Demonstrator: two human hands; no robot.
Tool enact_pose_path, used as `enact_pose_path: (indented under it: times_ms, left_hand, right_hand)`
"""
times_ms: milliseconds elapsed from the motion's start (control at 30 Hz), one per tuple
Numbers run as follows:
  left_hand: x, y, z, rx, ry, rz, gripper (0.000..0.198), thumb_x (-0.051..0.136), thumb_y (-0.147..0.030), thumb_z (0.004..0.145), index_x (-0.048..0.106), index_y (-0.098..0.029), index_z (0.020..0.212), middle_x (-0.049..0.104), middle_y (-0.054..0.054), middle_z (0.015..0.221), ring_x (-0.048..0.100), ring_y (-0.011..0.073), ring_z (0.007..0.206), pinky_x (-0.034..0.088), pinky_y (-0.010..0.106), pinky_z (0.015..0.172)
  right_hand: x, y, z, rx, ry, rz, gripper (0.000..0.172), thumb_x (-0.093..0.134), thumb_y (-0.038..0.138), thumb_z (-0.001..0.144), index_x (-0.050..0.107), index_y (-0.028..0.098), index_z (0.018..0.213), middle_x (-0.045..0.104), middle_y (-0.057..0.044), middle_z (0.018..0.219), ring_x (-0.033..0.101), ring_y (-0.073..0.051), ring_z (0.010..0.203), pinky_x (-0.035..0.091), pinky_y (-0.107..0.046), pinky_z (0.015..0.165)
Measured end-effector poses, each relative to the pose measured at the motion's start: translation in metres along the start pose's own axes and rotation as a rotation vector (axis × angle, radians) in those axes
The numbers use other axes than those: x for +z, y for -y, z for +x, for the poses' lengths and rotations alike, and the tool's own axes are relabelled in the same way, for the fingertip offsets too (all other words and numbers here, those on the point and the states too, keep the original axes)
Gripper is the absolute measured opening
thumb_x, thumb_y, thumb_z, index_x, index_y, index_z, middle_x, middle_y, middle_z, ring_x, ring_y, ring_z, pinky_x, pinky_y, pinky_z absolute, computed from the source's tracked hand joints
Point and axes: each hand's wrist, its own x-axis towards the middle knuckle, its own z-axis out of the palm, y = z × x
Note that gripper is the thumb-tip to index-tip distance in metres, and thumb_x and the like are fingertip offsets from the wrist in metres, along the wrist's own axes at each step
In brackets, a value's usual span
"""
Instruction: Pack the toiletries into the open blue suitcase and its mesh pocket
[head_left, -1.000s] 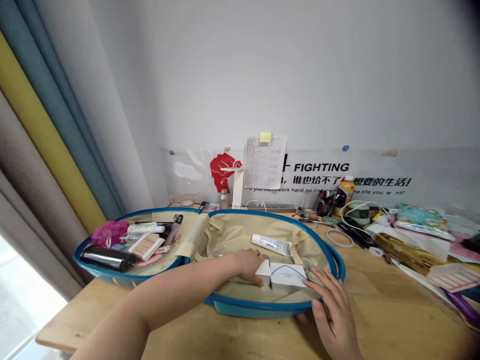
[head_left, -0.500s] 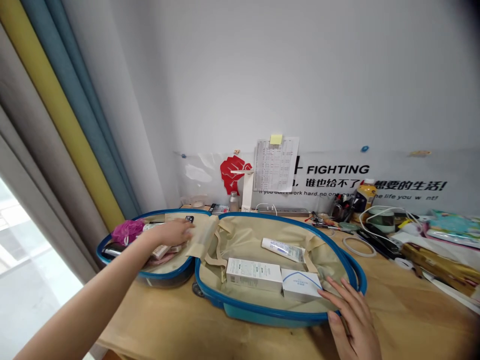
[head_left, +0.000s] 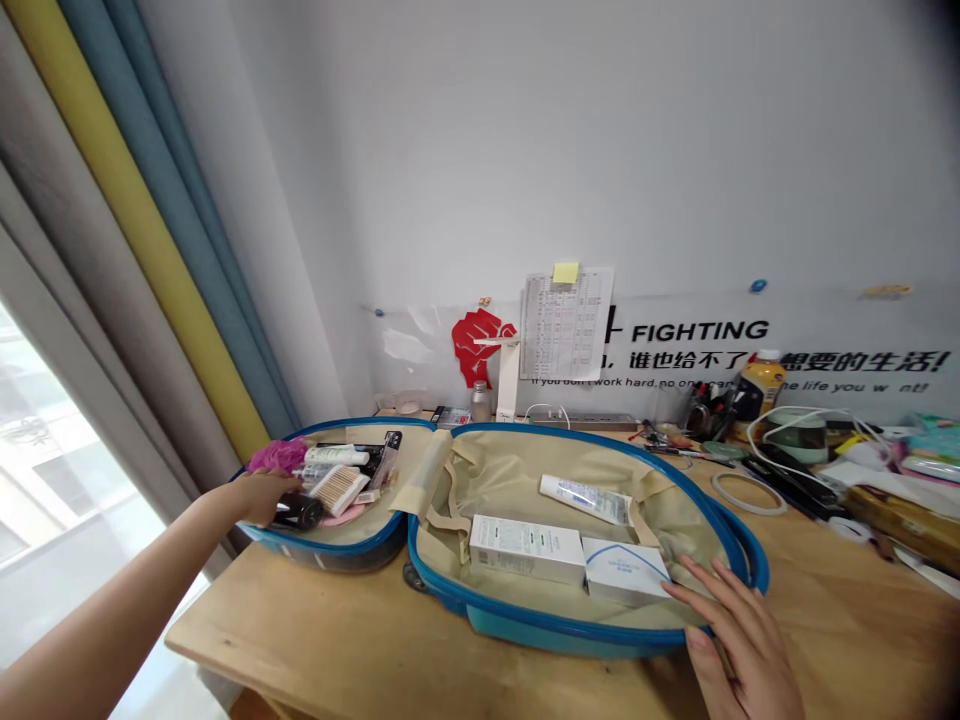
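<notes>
An open blue-rimmed suitcase (head_left: 592, 640) with beige lining lies on a wooden table. My left hand (head_left: 266, 495) is over its smaller left half, at a dark bottle (head_left: 300, 512) and a purple mesh puff (head_left: 279, 455); its fingertips are partly hidden. Beside them lie a white tube (head_left: 336, 455), a pack of cotton swabs (head_left: 339, 490) and a black package (head_left: 388, 455). My right hand (head_left: 739, 630) rests at the right half's front rim, fingers spread, near a white box (head_left: 626, 572). A longer white box (head_left: 525, 548) and a white squeeze tube (head_left: 585, 498) lie inside too.
Behind the suitcase stand a white lamp (head_left: 508, 380) and a small bottle (head_left: 481, 400). To the right are a yellow-labelled bottle (head_left: 759, 385), a white ring (head_left: 748, 493), cables and a gold pouch (head_left: 904, 520). Curtains (head_left: 161, 250) hang at the left.
My left hand has moved left, from the inner side of the small half to its outer end, uncovering the items there. My right hand stays at the rim. The view has shifted slightly.
</notes>
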Motion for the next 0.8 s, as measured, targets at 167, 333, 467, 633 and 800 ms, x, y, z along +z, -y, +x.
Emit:
enact_pose_path:
  times_ms: [167,333,467,633,800]
  left_hand:
    - [-0.009,-0.003,0.001,0.004,0.078,0.102,0.058,0.062,-0.006,0.047,0.070,-0.018,0.104,0.069,0.012,0.113,0.060,0.0339,0.110,0.045,0.039,0.089]
    - [-0.036,-0.013,-0.008,-0.014,-0.050,0.162,0.057,0.061,-0.012,0.062,0.059,-0.017,0.119,0.062,0.013,0.130,0.047,0.0342,0.130,0.038,0.043,0.102]
    - [-0.067,-0.048,-0.017,0.078,-0.192,0.145,0.047,0.053,-0.022,0.079,0.051,-0.020,0.125,0.059,0.009,0.131,0.052,0.0290,0.125,0.029,0.042,0.110]
    - [-0.093,-0.132,-0.034,0.469,-0.238,-0.100,0.047,0.053,-0.033,0.083,0.050,-0.024,0.129,0.060,0.007,0.123,0.058,0.0262,0.112,0.037,0.036,0.104]
    - [-0.088,-0.208,-0.036,0.822,0.015,-0.294,0.061,0.063,-0.044,0.084,0.042,-0.031,0.140,0.054,0.005,0.130,0.059,0.0242,0.112,0.044,0.030,0.095]
  right_hand:
    - [0.001,-0.002,-0.003,0.014,0.008,-0.002,0.026,0.039,0.031,0.095,0.060,0.022,0.107,0.063,-0.009,0.121,0.050,-0.030,0.125,0.038,-0.044,0.099]
    - [0.003,-0.003,-0.008,0.059,0.013,0.022,0.027,0.041,0.033,0.094,0.062,0.023,0.108,0.064,-0.008,0.123,0.052,-0.030,0.125,0.041,-0.046,0.098]
    - [0.003,-0.003,-0.008,0.089,0.003,0.047,0.028,0.041,0.035,0.093,0.063,0.025,0.108,0.065,-0.007,0.122,0.052,-0.030,0.125,0.041,-0.048,0.099]
    - [0.003,-0.001,-0.008,0.115,-0.008,0.063,0.030,0.041,0.036,0.094,0.066,0.026,0.108,0.065,-0.006,0.122,0.053,-0.029,0.125,0.042,-0.049,0.101]
    - [0.002,0.002,-0.005,0.113,-0.010,0.046,0.030,0.039,0.036,0.095,0.065,0.026,0.106,0.066,-0.007,0.120,0.054,-0.029,0.124,0.043,-0.048,0.099]
